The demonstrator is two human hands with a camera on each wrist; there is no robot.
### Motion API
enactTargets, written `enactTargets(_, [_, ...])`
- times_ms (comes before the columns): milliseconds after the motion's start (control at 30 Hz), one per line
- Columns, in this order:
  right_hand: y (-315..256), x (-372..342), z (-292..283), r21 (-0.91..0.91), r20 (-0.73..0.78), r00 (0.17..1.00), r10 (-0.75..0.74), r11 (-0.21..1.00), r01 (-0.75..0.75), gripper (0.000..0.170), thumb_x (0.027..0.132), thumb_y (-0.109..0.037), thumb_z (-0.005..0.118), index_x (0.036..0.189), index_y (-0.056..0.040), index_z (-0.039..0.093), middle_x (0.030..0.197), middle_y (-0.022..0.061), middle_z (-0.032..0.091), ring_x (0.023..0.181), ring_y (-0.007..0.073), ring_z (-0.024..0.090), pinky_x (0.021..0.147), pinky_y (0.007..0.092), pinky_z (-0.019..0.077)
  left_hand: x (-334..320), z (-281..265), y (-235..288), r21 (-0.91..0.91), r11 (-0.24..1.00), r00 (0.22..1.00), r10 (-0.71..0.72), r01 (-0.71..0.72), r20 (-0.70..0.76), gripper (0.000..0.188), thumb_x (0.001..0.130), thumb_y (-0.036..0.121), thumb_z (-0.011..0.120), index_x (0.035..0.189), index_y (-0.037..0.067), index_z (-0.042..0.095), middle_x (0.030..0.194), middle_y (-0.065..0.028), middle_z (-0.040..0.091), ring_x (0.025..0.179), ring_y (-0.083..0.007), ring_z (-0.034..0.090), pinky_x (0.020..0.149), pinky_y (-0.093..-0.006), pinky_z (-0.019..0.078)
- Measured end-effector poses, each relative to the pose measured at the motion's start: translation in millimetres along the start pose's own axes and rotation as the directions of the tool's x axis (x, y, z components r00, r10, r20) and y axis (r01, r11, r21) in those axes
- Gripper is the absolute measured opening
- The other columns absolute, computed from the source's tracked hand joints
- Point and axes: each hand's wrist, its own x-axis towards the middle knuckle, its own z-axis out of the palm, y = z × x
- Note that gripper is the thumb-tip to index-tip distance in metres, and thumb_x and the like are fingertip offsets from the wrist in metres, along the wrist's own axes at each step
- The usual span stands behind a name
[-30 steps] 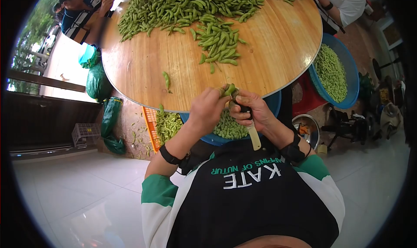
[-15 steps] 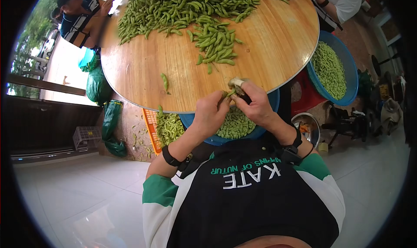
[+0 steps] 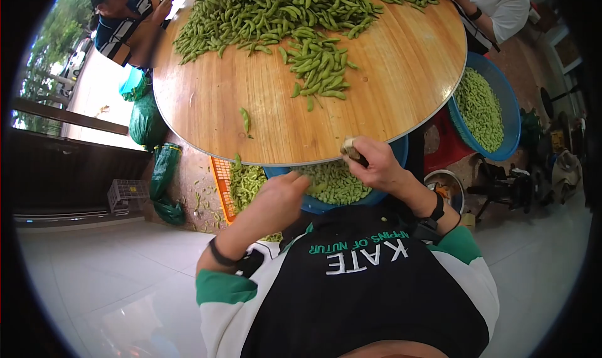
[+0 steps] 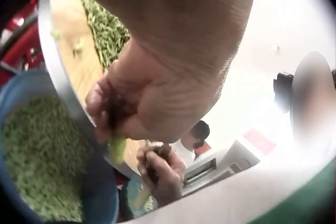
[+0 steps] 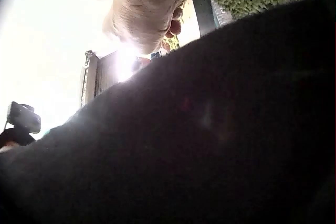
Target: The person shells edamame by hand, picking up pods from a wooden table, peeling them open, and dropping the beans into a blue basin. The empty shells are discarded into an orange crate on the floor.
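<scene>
My left hand [image 3: 283, 198] is lower left, over the near edge of a blue basin [image 3: 401, 154] of shelled green beans [image 3: 338, 183]. In the left wrist view its fingers pinch a blurred green soybean pod [image 4: 117, 151]. My right hand [image 3: 381, 168], by the table edge, has curled fingers around a tool with a cream handle [image 4: 142, 198]; its working end is hidden in the grip. Something pale and brownish [image 3: 348, 147] shows at the right fingertips. Ahead on the round wooden table [image 3: 207, 107] lie a heap of soybean pods [image 3: 263, 13] and one loose pod [image 3: 245, 119].
An orange crate [image 3: 223, 188] with pods stands left of the basin. At right are another blue tub [image 3: 515, 116] of beans, a red stool [image 3: 448, 148] and a metal bowl [image 3: 461, 198]. Green sacks [image 3: 148, 122] lie at left. Two people sit across the table.
The hands were together on a pod; now they are apart. The left hand has drawn down and left, the right slightly down and right. The cream handle has dropped out of the head view.
</scene>
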Motion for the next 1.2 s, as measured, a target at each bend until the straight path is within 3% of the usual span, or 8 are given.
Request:
enactTargets(133, [5.3,-2.8,-9.0,0.073,0.239,0.969,-0.067,0.996,0.051,0.018,0.072,-0.003,0.069,0.080,-0.0013,0.053,0.070,0.0123,0.051,0.061,0.0315,0.053,0.054,0.0389,0.0415,-37.1,-39.5,-31.1,0.317,0.948,0.963,-0.089,0.004,0.255,0.016,0.076,0.004,0.057,0.092,0.001,0.056,0.089,-0.0151,0.058,0.082,-0.0345,0.058,0.074,-0.0443,0.0471])
enactTargets(233, [10.4,-1.6,-2.5,0.052,0.187,0.969,-0.160,0.987,0.153,0.018,0.074,-0.003,0.071,0.088,-0.0005,0.060,0.072,0.0100,0.057,0.060,0.0252,0.055,0.054,0.0325,0.0433,-9.8,-46.3,-52.9,0.204,0.978,0.998,-0.056,0.054,0.002,0.014,0.079,0.006,0.057,0.093,0.002,0.059,0.085,-0.0160,0.058,0.085,-0.0353,0.056,0.075,-0.0444,0.0456])
enactTargets(400, [0.9,2.8,-1.8,0.144,0.243,0.959,0.149,0.972,-0.188,0.020,0.080,-0.007,0.067,0.095,0.0014,0.058,0.072,0.0118,0.053,0.065,0.0263,0.055,0.058,0.0338,0.0434,106.5,-21.4,-88.3,0.132,0.985,0.837,-0.025,0.115,-0.546,0.013,0.081,0.013,0.061,0.088,0.002,0.060,0.084,-0.0171,0.057,0.085,-0.0363,0.055,0.074,-0.0441,0.0447])
enactTargets(733, [-3.6,5.8,-2.4,0.562,0.348,0.823,0.449,0.603,-0.566,0.039,0.096,-0.016,0.047,0.130,0.0022,0.045,0.078,0.0010,0.055,0.058,0.0063,0.047,0.051,0.0214,0.0390,134.1,8.7,-99.8,0.261,0.952,0.794,0.035,0.158,-0.607,0.021,0.079,0.008,0.064,0.096,-0.002,0.057,0.084,-0.0144,0.059,0.081,-0.0285,0.059,0.070,-0.0393,0.0462])
enactTargets(800, [-0.6,13.3,4.2,0.658,0.302,0.824,0.480,0.520,-0.545,0.030,0.096,-0.013,0.044,0.122,0.0005,0.049,0.081,0.0036,0.056,0.056,0.0048,0.046,0.045,0.0180,0.0361,117.9,0.6,-76.5,-0.447,0.895,0.867,-0.233,0.013,-0.441,0.019,0.081,0.009,0.065,0.092,-0.004,0.056,0.075,-0.0113,0.061,0.067,-0.0207,0.060,0.058,-0.0318,0.0471])
enactTargets(833, [3.8,14.8,7.1,0.661,0.299,0.821,0.486,0.515,-0.546,0.030,0.096,-0.013,0.044,0.122,0.0005,0.049,0.081,0.0036,0.056,0.056,0.0048,0.046,0.045,0.0180,0.0361,109.0,-1.0,-65.6,-0.447,0.894,0.871,-0.232,0.016,-0.433,0.019,0.081,0.009,0.065,0.092,-0.004,0.056,0.075,-0.0113,0.061,0.067,-0.0207,0.060,0.058,-0.0318,0.0471])
enactTargets(900, [10.5,17.4,11.2,0.706,0.371,0.823,0.431,0.444,-0.551,0.023,0.097,-0.015,0.045,0.114,0.0003,0.050,0.082,0.0038,0.056,0.055,0.0054,0.046,0.043,0.0189,0.0357,93.1,0.0,-46.0,-0.844,0.536,0.938,-0.285,-0.013,-0.196,0.015,0.086,0.007,0.062,0.094,-0.004,0.056,0.072,-0.0067,0.061,0.059,-0.0093,0.056,0.050,-0.0213,0.0427])
enactTargets(1200, [-1.2,10.6,18.8,0.821,0.418,0.824,0.383,0.229,-0.523,0.019,0.098,-0.019,0.047,0.103,-0.0027,0.054,0.080,0.0008,0.056,0.053,0.0033,0.043,0.041,0.0179,0.0328,81.4,23.3,-27.4,-0.913,0.394,0.929,-0.289,-0.107,-0.233,0.007,0.086,0.001,0.061,0.092,-0.001,0.058,0.074,-0.0046,0.061,0.061,-0.0080,0.058,0.050,-0.0194,0.0430])
